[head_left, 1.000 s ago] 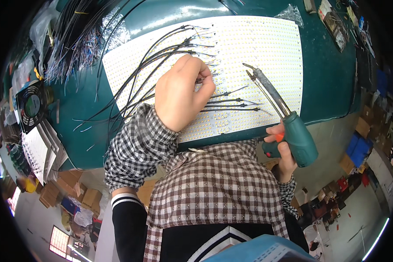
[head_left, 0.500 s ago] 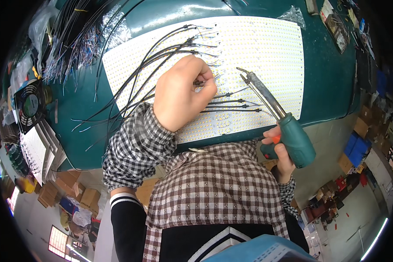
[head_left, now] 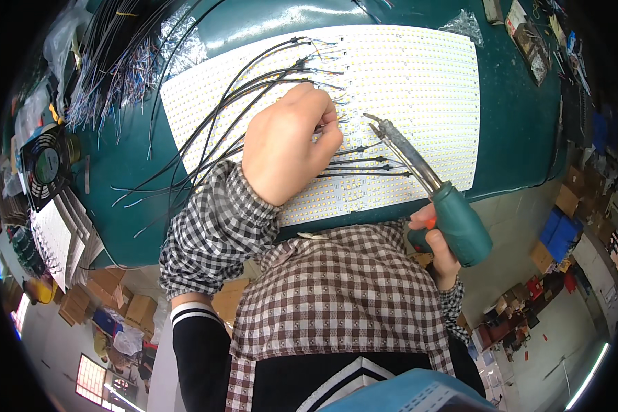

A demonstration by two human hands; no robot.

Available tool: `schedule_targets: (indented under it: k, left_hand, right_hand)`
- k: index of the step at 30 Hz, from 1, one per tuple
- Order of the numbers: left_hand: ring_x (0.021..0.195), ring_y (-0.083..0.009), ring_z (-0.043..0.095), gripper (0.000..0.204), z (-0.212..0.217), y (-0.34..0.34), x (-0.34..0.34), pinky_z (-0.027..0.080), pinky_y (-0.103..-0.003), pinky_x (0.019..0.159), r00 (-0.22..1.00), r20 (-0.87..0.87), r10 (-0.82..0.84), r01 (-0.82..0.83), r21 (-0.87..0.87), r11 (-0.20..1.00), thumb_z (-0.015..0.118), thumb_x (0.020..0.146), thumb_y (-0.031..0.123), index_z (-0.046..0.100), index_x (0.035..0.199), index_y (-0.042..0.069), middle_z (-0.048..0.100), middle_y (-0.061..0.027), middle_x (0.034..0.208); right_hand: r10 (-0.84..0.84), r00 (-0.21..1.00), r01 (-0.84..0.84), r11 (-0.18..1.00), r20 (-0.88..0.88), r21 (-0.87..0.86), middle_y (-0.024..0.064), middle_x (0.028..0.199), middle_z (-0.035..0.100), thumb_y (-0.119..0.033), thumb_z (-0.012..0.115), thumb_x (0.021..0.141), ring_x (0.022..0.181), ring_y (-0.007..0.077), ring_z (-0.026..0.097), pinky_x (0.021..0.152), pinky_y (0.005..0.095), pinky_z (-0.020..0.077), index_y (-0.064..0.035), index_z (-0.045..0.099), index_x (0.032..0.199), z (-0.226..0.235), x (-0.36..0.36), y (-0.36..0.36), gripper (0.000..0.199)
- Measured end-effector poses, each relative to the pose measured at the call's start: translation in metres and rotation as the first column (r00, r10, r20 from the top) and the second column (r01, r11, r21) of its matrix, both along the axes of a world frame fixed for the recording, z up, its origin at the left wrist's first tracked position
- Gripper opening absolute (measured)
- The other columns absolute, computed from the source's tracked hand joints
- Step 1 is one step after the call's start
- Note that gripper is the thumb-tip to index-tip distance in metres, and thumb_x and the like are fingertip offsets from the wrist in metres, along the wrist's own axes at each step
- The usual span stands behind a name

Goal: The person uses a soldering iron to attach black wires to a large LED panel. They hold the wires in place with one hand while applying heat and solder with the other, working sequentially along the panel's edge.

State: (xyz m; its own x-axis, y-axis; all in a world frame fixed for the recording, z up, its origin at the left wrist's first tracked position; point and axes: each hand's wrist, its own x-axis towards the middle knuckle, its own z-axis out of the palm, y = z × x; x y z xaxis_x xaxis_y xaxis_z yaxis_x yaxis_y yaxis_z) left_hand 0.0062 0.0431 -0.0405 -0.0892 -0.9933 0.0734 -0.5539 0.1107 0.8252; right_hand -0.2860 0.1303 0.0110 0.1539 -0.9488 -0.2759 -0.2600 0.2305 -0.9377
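LED panel (head_left: 419, 82) lies flat on the green counter (head_left: 518, 137), its near edge close to the counter's own. Over the panel's middle, the left grip (head_left: 285, 141) arches knuckles up, narrow, thumb and finger apparently pinching a cable end (head_left: 318, 128), mostly hidden. Off the panel's near right edge, the right grip (head_left: 439, 250) wraps a soldering gun (head_left: 463, 226), its tip angled over the panel. Black cables (head_left: 268, 82) crowd the panel's left half; its right half offers open room.
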Motion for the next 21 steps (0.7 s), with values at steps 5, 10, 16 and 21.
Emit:
schedule_targets:
  k: [5,10,16,21]
  left_hand:
    - [0.068,-0.0195,0.065,0.008,0.0015,0.0003,-0.0011,0.05,-0.031,0.057,1.0,0.009,0.01,-0.01,-0.006,1.0,0.072,0.082,0.0,0.065,0.085,0.004,0.064,-0.0077,0.081]
    - [0.068,-0.0194,0.064,0.009,0.0,0.0008,-0.0019,0.05,-0.031,0.056,1.0,-0.009,0.02,-0.02,-0.02,1.0,0.072,0.082,0.0,0.064,0.085,0.004,0.064,-0.0077,0.08]
    - [0.067,-0.0212,0.064,0.009,0.0015,0.0014,-0.003,0.05,-0.032,0.057,1.0,0.019,0.015,-0.014,-0.033,0.999,0.072,0.082,0.0,0.063,0.084,0.003,0.064,-0.0086,0.08]
    - [0.065,-0.022,0.064,0.009,0.0006,0.0013,-0.0019,0.05,-0.032,0.057,1.0,0.02,0.001,0.0,-0.035,0.999,0.072,0.082,0.0,0.063,0.085,0.003,0.064,-0.0087,0.08]
  right_hand:
    - [0.018,1.0,-0.018,0.999,0.008,-0.045,0.0146,0.097,0.077,-0.003,0.086,0.08,0.085,0.02,0.075,0.079,0.0337,0.0632,0.0103,0.059,0.132,-0.0146,-0.0102,0.0055,0.06]
    - [0.039,0.998,-0.04,0.999,-0.051,-0.02,0.0121,0.094,0.077,-0.002,0.087,0.077,0.085,0.018,0.075,0.08,0.0324,0.0624,0.0103,0.06,0.131,-0.0129,-0.0081,0.0046,0.062]
    - [0.038,0.997,-0.04,0.999,-0.071,-0.02,0.0111,0.093,0.077,-0.001,0.087,0.076,0.085,0.0171,0.075,0.08,0.0317,0.0617,0.0101,0.061,0.13,-0.0137,-0.0077,0.0047,0.061]
    - [0.06,0.993,-0.063,0.998,-0.1,-0.02,0.0108,0.093,0.077,-0.001,0.087,0.076,0.085,0.0166,0.075,0.08,0.0312,0.0615,0.0099,0.062,0.129,-0.0128,-0.0062,0.0024,0.061]
